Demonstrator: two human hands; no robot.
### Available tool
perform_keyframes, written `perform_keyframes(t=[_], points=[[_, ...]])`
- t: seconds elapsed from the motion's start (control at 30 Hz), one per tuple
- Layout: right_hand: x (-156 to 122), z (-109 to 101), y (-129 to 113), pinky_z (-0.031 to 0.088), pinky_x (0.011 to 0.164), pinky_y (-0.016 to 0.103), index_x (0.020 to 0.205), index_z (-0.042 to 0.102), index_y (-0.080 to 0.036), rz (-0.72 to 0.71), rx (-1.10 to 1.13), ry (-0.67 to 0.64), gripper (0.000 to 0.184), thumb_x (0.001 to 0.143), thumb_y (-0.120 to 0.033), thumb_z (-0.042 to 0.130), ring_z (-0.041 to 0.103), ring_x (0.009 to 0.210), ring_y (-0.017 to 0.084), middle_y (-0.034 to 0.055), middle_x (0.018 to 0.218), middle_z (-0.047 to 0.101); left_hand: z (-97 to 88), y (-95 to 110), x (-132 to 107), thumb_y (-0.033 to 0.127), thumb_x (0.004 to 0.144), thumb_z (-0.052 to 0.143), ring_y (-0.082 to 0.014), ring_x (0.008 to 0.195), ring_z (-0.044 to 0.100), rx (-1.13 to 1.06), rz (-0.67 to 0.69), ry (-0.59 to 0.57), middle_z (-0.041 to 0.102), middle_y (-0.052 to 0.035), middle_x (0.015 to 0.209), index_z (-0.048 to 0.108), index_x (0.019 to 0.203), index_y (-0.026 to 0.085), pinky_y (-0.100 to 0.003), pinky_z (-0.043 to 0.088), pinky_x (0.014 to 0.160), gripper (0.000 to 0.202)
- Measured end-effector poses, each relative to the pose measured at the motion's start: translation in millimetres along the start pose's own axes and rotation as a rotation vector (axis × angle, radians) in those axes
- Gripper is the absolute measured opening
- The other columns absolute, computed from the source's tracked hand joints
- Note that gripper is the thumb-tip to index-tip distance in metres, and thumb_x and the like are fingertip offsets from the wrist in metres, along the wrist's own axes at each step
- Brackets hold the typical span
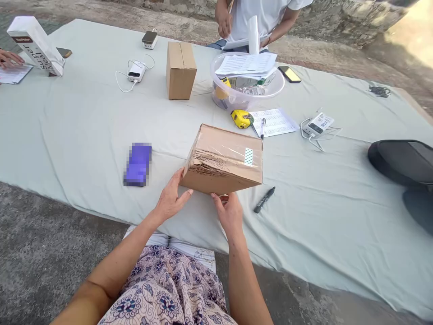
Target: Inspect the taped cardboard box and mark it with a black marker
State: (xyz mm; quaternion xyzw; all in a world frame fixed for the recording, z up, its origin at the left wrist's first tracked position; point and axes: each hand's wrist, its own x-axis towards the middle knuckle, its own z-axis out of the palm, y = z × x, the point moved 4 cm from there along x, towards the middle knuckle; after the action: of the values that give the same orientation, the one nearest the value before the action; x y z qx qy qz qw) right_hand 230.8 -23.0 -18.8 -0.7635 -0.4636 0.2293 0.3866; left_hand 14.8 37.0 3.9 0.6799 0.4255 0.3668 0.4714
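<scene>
A brown cardboard box (226,155) with clear tape and a small patterned sticker sits tilted at the table's near side. My left hand (172,198) grips its lower left corner, thumb along the bottom edge. Under the near edge, my right hand (230,214) has its thumb against the box, its other fingers partly hidden beneath. A black marker (264,200) lies to the right of the right hand. To the left of the box is a phone-shaped purple item (138,164), blurred out by pixels.
Beyond the box are a yellow tape measure (241,118), a printed sheet (275,123) with a pen (263,128), and a clear basin (246,97) holding papers. A second box (181,72), power banks (136,71) and a black case (401,160) lie around. Another person (267,18) sits opposite.
</scene>
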Motion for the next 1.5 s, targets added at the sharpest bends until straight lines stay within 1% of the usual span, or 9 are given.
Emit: perform_keyframes(t=[0.17, 0.37, 0.53, 0.7, 0.8, 0.97, 1.03, 1.23, 1.5], points=[[-2, -12, -2, 0.059, 0.088, 0.049, 0.114, 0.067, -0.023, -0.051, 0.048, 0.088, 0.044, 0.089, -0.059, 0.061, 0.066, 0.106, 0.029, 0.0103, 0.109, 0.067, -5.4, 13, 2, 0.068, 0.089, 0.065, -0.0380, 0.152, 0.041, -0.207, -0.099, -0.105, 0.043, -0.0176, 0.165, 0.038, 0.159, 0.023, -0.057, 0.036, 0.123, 0.088], [-19, -28, -13, 0.063, 0.090, 0.045, 0.149, 0.054, -0.032, -0.126, 0.097, 0.196, 0.058, 0.095, -0.050, 0.063, 0.064, 0.116, 0.025, 0.0103, 0.126, 0.057, -18.3, 2, -7, 0.104, 0.072, 0.032, -0.0476, 0.154, 0.034, -0.567, -0.269, -0.206, 0.047, -0.0184, 0.164, 0.061, 0.145, 0.025, -0.061, 0.047, 0.108, 0.112], [-35, -32, -40, 0.066, 0.077, 0.034, 0.146, 0.060, -0.038, -0.345, -0.031, 0.324, 0.049, 0.097, -0.035, 0.066, 0.063, 0.106, 0.021, 0.0070, 0.117, 0.056, -22.8, -5, -6, 0.111, 0.055, 0.034, -0.0530, 0.151, 0.037, -0.812, -0.503, -0.185, 0.056, -0.0264, 0.154, 0.065, 0.139, 0.020, -0.066, 0.048, 0.101, 0.128], [-41, -32, -54, 0.066, 0.072, 0.030, 0.141, 0.064, -0.038, -0.445, -0.044, 0.367, 0.044, 0.099, -0.026, 0.062, 0.064, 0.103, 0.019, 0.0065, 0.115, 0.058, -23.7, -9, -5, 0.103, 0.071, 0.040, -0.0478, 0.148, 0.044, -0.774, -0.611, -0.081, 0.060, -0.0238, 0.150, 0.062, 0.140, 0.021, -0.062, 0.049, 0.103, 0.110], [-38, -34, -49, 0.065, 0.070, 0.028, 0.137, 0.068, -0.036, -0.386, -0.028, 0.362, 0.041, 0.098, -0.026, 0.064, 0.064, 0.105, 0.019, 0.0071, 0.114, 0.060, -30.1, -9, -3, 0.090, 0.077, 0.055, -0.0412, 0.140, 0.055, -0.689, -0.514, 0.077, 0.062, -0.0181, 0.148, 0.056, 0.145, 0.026, -0.055, 0.054, 0.100, 0.093], [-37, -37, -35, 0.067, 0.074, 0.033, 0.135, 0.070, -0.032, -0.290, -0.009, 0.331, 0.038, 0.098, -0.033, 0.064, 0.066, 0.102, 0.020, 0.0091, 0.117, 0.062, -53.8, 14, -3, 0.058, 0.090, 0.065, -0.0297, 0.139, 0.057, -0.506, -0.135, 0.391, 0.059, -0.0104, 0.151, 0.038, 0.157, 0.035, -0.045, 0.057, 0.103, 0.076], [-37, -38, -31, 0.066, 0.075, 0.035, 0.134, 0.071, -0.030, -0.262, 0.001, 0.335, 0.038, 0.097, -0.035, 0.065, 0.067, 0.101, 0.021, 0.0100, 0.118, 0.062, -57.1, 27, -5, 0.055, 0.093, 0.064, -0.0289, 0.141, 0.054, -0.385, -0.032, 0.458, 0.057, -0.0107, 0.151, 0.045, 0.153, 0.032, -0.042, 0.056, 0.107, 0.067], [-42, -43, -35, 0.066, 0.076, 0.037, 0.133, 0.071, -0.029, -0.246, 0.008, 0.344, 0.038, 0.095, -0.034, 0.067, 0.066, 0.108, 0.024, 0.0103, 0.117, 0.063, -41.3, 40, -9, 0.056, 0.097, 0.062, -0.0278, 0.130, 0.061, -0.280, 0.000, 0.410, 0.058, -0.0137, 0.150, 0.056, 0.145, 0.026, -0.038, 0.059, 0.099, 0.057], [-48, -61, -61, 0.063, 0.088, 0.046, 0.119, 0.074, -0.024, -0.391, -0.080, 0.463, 0.024, 0.098, -0.031, 0.064, 0.063, 0.119, 0.028, 0.0134, 0.124, 0.059, -32.9, 6, -10, 0.080, 0.095, 0.042, -0.0344, 0.135, 0.058, -0.269, -0.258, 0.246, 0.066, -0.0157, 0.143, 0.066, 0.134, 0.019, -0.050, 0.055, 0.104, 0.077]])
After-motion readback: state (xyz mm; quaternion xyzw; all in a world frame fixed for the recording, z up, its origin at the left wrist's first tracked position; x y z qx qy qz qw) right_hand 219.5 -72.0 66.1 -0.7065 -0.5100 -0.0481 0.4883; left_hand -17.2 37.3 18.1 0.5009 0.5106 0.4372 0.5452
